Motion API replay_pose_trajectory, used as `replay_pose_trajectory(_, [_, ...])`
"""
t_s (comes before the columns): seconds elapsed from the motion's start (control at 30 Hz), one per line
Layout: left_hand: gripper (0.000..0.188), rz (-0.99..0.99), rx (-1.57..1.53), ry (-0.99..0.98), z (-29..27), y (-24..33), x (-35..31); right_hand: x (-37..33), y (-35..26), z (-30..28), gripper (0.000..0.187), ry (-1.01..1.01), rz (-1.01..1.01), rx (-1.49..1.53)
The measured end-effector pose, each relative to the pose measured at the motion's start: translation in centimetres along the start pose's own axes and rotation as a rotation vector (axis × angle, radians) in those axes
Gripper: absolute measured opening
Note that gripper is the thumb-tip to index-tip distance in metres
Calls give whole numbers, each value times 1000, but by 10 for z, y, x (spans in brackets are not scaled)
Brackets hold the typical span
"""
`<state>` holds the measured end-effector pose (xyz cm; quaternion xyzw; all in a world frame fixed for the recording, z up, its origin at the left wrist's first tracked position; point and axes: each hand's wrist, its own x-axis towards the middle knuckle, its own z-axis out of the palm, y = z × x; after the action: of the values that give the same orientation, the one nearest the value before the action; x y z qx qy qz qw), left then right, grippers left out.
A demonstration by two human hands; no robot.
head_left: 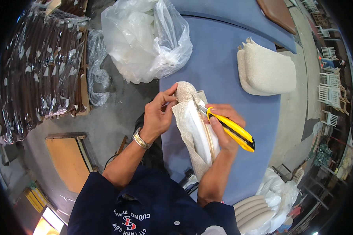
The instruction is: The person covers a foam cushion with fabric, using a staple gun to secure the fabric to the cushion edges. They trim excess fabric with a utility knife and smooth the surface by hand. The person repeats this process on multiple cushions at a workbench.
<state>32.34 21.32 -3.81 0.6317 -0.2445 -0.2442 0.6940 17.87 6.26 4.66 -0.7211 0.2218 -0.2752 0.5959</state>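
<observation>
A cushion (190, 133) wrapped in beige woven fabric stands on edge on the blue table, its white padding and a thin wooden edge showing where the fabric parts. My left hand (159, 111) pinches the fabric at the rounded far end of the cushion. In my right hand (226, 121) is a yellow utility knife (235, 132) with a black grip strip. Its metal blade end touches the fabric edge beside the white padding, close to the left hand's fingers. The blade's very tip is hard to make out.
Beige upholstered pads (266, 69) lie stacked at the right of the blue table (219, 51). A large clear plastic bag (145, 43) sits at the far left edge. Brown wrapped parts (39, 74) fill the left side. Wrapped beige pads (255, 213) are at the near right.
</observation>
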Motion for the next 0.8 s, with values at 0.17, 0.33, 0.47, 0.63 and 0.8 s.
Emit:
replay_pose_trajectory(0.17, [5,-168,-344,55,-11,16,2,-7,12,5,23,201,-154,321])
replay_pose_trajectory(0.33, [5,-48,-371,8,-5,48,13,-16,9,10,22,294,-189,253])
replay_pose_trajectory(0.47, [5,165,295,-343,8,56,23,-27,-11,-3,24,364,-246,-39])
replay_pose_trajectory(0.63, [8,293,354,-467,10,43,44,-31,-42,-9,47,284,33,-395])
replay_pose_trajectory(0.8, [13,304,419,-483,11,32,53,-8,-36,15,32,42,148,-645])
